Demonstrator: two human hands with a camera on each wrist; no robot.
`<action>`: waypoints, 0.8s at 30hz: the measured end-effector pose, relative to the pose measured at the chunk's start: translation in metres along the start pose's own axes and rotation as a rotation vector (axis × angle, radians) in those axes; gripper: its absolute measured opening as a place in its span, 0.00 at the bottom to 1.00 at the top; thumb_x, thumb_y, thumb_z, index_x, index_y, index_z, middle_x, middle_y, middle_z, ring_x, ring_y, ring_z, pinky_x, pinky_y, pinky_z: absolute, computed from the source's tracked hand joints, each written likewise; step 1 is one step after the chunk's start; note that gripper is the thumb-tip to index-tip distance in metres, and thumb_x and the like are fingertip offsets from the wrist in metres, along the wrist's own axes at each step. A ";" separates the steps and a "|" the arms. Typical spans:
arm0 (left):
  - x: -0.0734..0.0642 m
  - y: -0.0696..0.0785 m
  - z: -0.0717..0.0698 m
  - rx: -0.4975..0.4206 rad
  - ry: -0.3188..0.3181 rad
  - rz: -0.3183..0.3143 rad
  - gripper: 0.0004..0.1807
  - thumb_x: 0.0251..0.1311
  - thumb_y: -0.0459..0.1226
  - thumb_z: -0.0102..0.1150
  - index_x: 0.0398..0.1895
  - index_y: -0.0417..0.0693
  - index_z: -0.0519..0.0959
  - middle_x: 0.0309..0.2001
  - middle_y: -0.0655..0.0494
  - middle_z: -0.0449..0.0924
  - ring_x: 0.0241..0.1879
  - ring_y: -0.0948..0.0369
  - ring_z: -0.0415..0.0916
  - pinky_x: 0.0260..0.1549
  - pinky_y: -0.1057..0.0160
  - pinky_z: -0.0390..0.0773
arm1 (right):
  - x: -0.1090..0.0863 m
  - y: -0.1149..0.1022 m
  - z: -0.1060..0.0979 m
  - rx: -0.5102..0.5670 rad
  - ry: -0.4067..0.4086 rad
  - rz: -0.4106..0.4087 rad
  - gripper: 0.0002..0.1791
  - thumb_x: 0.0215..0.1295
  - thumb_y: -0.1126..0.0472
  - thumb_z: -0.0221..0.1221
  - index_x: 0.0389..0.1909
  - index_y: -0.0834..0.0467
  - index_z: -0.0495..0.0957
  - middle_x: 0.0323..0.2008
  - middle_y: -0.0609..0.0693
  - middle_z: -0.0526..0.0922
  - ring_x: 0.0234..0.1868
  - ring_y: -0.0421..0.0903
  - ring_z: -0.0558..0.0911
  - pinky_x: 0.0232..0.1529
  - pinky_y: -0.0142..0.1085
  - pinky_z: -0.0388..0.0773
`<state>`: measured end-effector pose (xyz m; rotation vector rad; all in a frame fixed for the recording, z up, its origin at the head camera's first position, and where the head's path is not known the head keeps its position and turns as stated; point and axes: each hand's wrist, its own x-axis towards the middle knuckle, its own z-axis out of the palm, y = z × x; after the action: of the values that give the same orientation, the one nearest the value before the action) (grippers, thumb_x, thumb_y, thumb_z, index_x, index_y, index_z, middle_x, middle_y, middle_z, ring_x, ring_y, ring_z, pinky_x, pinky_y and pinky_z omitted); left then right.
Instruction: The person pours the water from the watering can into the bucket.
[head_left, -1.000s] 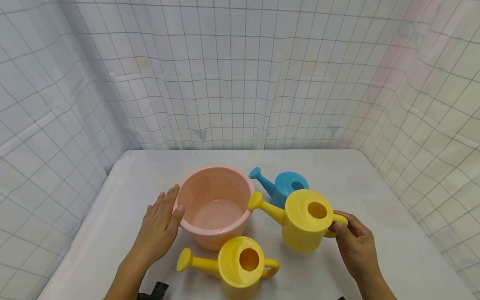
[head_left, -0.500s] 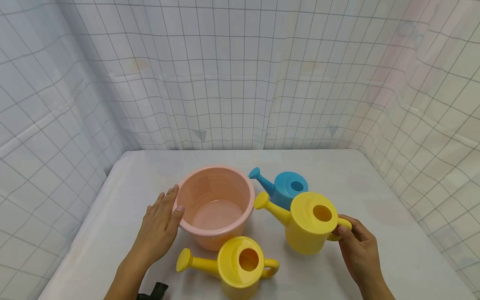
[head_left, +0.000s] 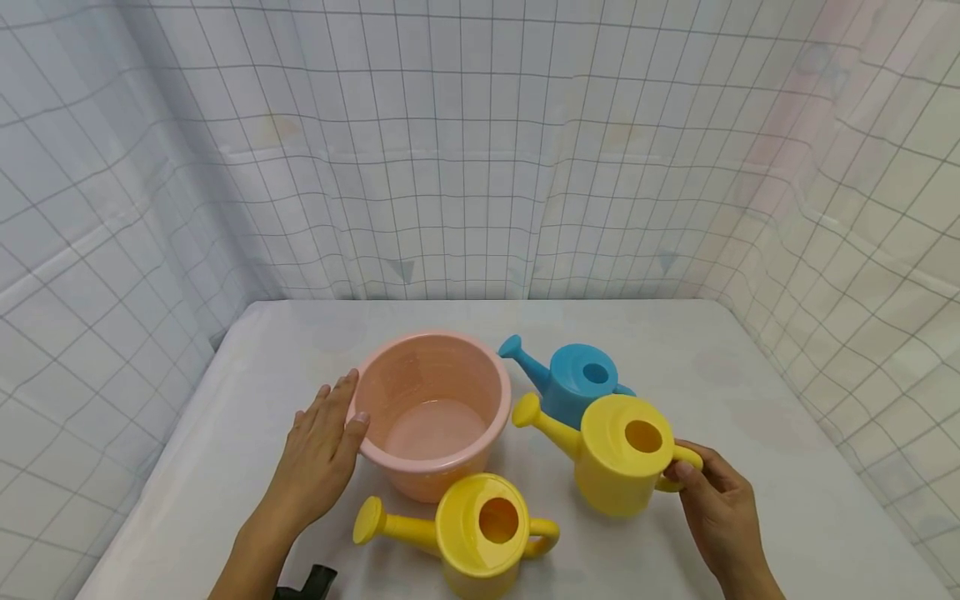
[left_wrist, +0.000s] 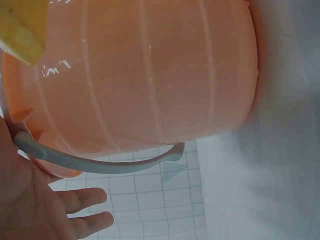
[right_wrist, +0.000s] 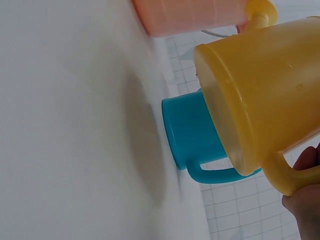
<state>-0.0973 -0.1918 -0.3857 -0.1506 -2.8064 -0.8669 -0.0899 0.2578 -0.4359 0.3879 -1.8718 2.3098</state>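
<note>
My right hand (head_left: 718, 508) grips the handle of a yellow watering can (head_left: 615, 458), its spout pointing left. In the right wrist view this can (right_wrist: 265, 90) hangs clear above the table, its base showing and a shadow beneath. My left hand (head_left: 318, 454) lies with straight fingers against the left rim of a pink bucket (head_left: 435, 460). In the left wrist view a grey bail handle (left_wrist: 100, 165) hangs at the bucket's side near the palm. A second yellow watering can (head_left: 480, 533) stands in front of the bucket. Behind the held can is a smaller blue watering can (head_left: 573, 379).
A white-covered table (head_left: 757, 450) bears everything. White grid-patterned curtains (head_left: 480, 167) enclose it at the back and both sides. A dark object (head_left: 318, 579) shows at the bottom edge, beside the left forearm.
My right hand has moved the yellow watering can slightly right and toward me, and lower in view, uncovering more of the blue can. The left hand and bucket stay put.
</note>
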 end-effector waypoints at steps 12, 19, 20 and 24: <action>0.000 0.000 0.000 -0.002 -0.003 -0.002 0.31 0.72 0.53 0.32 0.75 0.62 0.43 0.76 0.50 0.47 0.74 0.42 0.41 0.64 0.30 0.41 | -0.007 0.009 0.001 0.016 -0.021 0.019 0.16 0.70 0.74 0.42 0.55 0.70 0.71 0.41 0.43 0.81 0.43 0.38 0.78 0.50 0.27 0.76; 0.000 0.000 0.000 -0.010 -0.003 -0.002 0.31 0.72 0.52 0.32 0.75 0.62 0.43 0.76 0.52 0.47 0.74 0.42 0.40 0.64 0.30 0.40 | -0.009 0.016 -0.001 0.026 -0.018 0.006 0.16 0.69 0.75 0.43 0.55 0.71 0.71 0.42 0.43 0.81 0.43 0.38 0.78 0.48 0.27 0.77; 0.000 0.000 0.000 -0.011 -0.002 -0.001 0.31 0.72 0.52 0.32 0.75 0.62 0.43 0.76 0.52 0.47 0.74 0.42 0.41 0.64 0.29 0.40 | -0.009 0.017 -0.001 0.025 -0.010 0.010 0.16 0.69 0.74 0.44 0.55 0.70 0.72 0.41 0.43 0.81 0.42 0.38 0.78 0.47 0.27 0.77; 0.000 -0.001 0.000 -0.010 0.002 0.002 0.31 0.72 0.52 0.33 0.75 0.62 0.44 0.76 0.52 0.47 0.74 0.42 0.41 0.64 0.29 0.40 | -0.009 0.020 -0.001 0.015 0.013 0.023 0.16 0.69 0.74 0.44 0.54 0.70 0.72 0.39 0.43 0.81 0.41 0.38 0.78 0.46 0.27 0.77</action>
<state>-0.0974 -0.1920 -0.3864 -0.1535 -2.8003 -0.8804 -0.0868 0.2552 -0.4577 0.3541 -1.8636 2.3366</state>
